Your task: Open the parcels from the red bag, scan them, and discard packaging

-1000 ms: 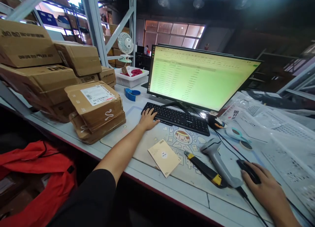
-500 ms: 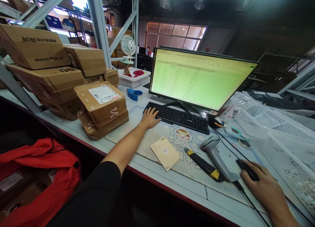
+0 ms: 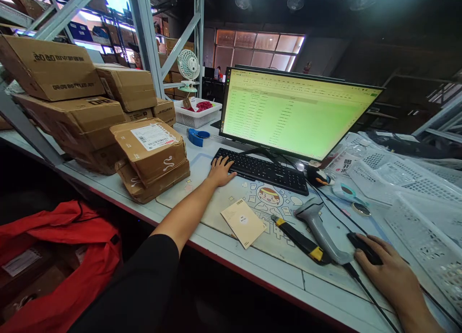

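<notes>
My left hand [image 3: 221, 172] rests with fingers spread on the left end of the black keyboard [image 3: 267, 171]. On the right, my right hand [image 3: 388, 270] is curved over a black computer mouse [image 3: 365, 249]. The monitor [image 3: 288, 116] behind the keyboard shows a green-tinted spreadsheet. Between my hands lie a beige square card [image 3: 243, 223], a black and yellow utility knife [image 3: 301, 240] and a grey barcode scanner [image 3: 322, 232], whose cable runs toward the front edge. All three are on the cartoon-printed desk mat [image 3: 216, 212].
Cardboard boxes [image 3: 68, 116] are stacked on the left, with two more boxes [image 3: 149, 147] in front. A blue tape dispenser [image 3: 197, 136] and white basket [image 3: 198, 115] stand beyond. White perforated baskets [image 3: 429, 236] crowd the right side. A red bag [image 3: 72, 285] holding boxes is below left.
The view has shifted very slightly. Both hands keep their places, the left on the keyboard and the right on the mouse.
</notes>
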{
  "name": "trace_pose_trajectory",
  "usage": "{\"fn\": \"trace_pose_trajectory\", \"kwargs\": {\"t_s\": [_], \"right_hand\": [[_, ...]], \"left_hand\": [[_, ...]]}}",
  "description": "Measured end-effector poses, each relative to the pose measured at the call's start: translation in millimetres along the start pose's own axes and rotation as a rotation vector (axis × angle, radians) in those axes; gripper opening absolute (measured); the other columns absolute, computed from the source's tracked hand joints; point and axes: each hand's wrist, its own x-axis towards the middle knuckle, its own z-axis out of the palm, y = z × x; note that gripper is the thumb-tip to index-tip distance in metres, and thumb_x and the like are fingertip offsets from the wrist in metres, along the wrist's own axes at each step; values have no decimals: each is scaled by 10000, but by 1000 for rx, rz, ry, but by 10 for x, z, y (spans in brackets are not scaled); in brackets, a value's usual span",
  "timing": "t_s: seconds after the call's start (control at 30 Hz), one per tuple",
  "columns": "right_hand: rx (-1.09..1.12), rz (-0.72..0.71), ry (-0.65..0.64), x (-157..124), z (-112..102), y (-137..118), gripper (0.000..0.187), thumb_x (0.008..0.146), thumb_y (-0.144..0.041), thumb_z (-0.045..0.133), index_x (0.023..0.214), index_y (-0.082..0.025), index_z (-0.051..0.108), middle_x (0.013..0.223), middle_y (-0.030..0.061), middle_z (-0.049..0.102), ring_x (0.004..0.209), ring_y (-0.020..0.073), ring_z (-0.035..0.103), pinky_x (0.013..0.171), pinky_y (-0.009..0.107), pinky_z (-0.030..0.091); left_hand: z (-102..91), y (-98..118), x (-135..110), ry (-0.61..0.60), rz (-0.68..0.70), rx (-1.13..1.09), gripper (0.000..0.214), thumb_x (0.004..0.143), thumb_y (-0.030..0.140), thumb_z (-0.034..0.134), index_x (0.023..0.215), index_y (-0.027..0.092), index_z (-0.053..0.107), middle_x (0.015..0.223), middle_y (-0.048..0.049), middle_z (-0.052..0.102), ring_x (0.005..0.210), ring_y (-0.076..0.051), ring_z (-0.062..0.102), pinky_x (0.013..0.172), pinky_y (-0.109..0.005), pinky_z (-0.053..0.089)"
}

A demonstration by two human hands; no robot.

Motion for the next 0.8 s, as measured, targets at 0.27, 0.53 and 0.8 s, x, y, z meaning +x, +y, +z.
{"fn": "trace_pose_trajectory", "kwargs": {"t_s": [0.27,0.53,0.8], "right_hand": [[25,10,0,8,21,17,684,738,-688,448,1160,-242,749,1315,102,659,1144,418,674,1020,580,553],[44,-29,43,37,99,133,661,780,-702,451,1186,-253,717,1269,108,664,1129,397,682,1036,558,551],[27,-27,39,62,161,213,699,824,-741,432,1235,-250,714,1273,115,651,1137,404,673,1000,591,569]], "left_hand": [[1,0,1,0,-1,8,670,1021,595,440,1594,250,439,1730,-78,296,1614,-340,201,1332,-525,120],[-13,25,-6,-10,-1,20,674,1019,582,453,1604,248,427,1731,-78,292,1613,-345,196,1331,-527,117],[21,14,15,-7,10,31,688,1013,593,458,1611,255,415,1731,-86,292,1610,-355,203,1325,-546,128]]}}
